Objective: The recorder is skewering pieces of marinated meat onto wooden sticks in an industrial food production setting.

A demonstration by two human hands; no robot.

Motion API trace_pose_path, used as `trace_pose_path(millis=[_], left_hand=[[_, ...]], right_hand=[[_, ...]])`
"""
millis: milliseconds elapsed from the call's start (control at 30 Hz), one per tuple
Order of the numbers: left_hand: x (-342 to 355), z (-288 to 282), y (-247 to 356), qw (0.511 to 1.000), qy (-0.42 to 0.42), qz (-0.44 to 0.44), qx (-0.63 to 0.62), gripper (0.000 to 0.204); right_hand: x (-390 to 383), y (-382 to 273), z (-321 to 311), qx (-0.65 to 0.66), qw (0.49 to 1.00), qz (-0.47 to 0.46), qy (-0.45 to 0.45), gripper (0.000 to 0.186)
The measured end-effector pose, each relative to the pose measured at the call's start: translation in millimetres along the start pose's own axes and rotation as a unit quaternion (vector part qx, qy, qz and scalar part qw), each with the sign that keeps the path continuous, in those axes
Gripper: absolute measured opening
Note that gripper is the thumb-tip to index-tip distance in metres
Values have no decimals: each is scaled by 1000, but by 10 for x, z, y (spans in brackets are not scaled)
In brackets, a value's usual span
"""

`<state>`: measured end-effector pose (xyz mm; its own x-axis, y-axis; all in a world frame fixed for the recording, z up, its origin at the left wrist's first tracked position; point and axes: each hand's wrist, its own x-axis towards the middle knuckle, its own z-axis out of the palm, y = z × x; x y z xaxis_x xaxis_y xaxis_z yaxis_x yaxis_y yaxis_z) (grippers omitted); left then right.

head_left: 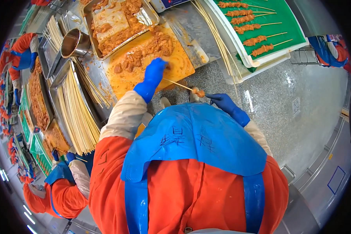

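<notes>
My left hand [154, 74], in a blue glove, is over the yellow cutting board [185, 64] with its fingers curled down by the pile of marinated meat pieces [162, 43]. What they close on, if anything, is hidden. My right hand [227, 106], in a darker blue glove, pinches one end of a wooden skewer [178, 84]. Threaded meat chunks [198, 92] sit close to its fingertips. The skewer's bare length slants up to the left, its far end close beside my left hand.
A metal tray [123, 33] of marinated meat stands behind the board. Bare skewers [76, 109] fill a tray at left, near a steel pot [75, 43]. Finished meat skewers [247, 28] lie on a green-lined white tray [296, 46]. Co-workers [60, 191] stand at left.
</notes>
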<state>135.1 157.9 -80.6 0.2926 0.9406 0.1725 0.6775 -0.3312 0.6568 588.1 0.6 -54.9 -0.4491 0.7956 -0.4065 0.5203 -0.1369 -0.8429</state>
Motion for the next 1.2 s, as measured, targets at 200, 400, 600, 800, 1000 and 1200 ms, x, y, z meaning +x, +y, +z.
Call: trace_pose_path(millis=[200,400,600,800,1000,1200], left_hand=[[-510,-253,-33,994,91,-47,-44,38],[79,-203,-22,992,89,-79,-33,28],[-384,-357,-123,998,-31,-54,3,23],[310,-311,-189,994,90,-60,18,21],[-225,-243,-289,998,-9,-36,48,24],[-719,-477,-131,989,72,-110,-66,35]], right_hand=[[-490,291,-193,100,990,97,-14,45],[-388,342,-113,142,983,117,0,45],[-584,431,-144,125,986,105,16,44],[-487,280,-75,82,992,98,-5,42],[-237,49,29,112,991,65,34,45],[-280,201,21,106,992,68,11,44]])
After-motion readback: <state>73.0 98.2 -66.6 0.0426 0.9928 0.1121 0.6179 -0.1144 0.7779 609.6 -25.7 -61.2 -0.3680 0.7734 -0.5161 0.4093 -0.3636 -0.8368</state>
